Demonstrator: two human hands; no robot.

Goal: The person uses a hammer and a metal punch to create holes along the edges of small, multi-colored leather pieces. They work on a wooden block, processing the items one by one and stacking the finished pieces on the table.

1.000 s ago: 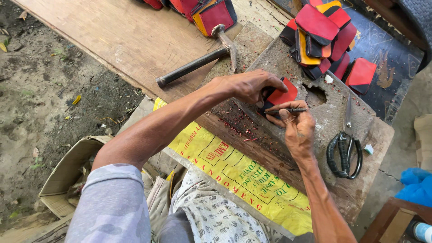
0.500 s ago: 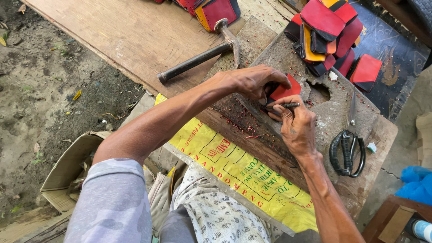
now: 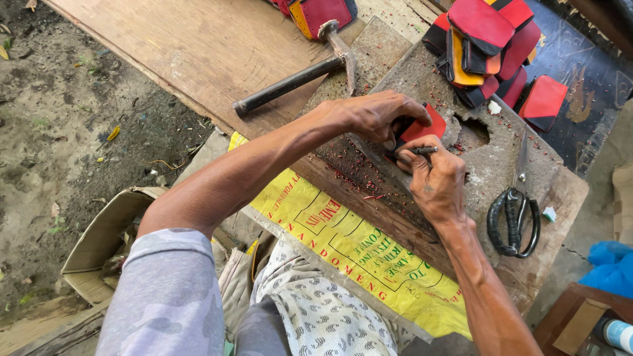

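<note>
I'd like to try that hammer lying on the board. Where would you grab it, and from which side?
Probably by the dark handle, near its free lower-left end. The hammer lies flat on the wooden board with its head toward the red pieces, so that end is clear. Come from above on the left, away from the left hand.

Right hand [image 3: 436, 184] shifted slightly toward 12 o'clock, closer against flat red leather piece [image 3: 423, 128]. Thin dark metal tool [image 3: 423, 151] in its fingers now lies level, tip pointing to 9 o'clock. Left hand [image 3: 373, 116] curled tighter over red piece.
</note>
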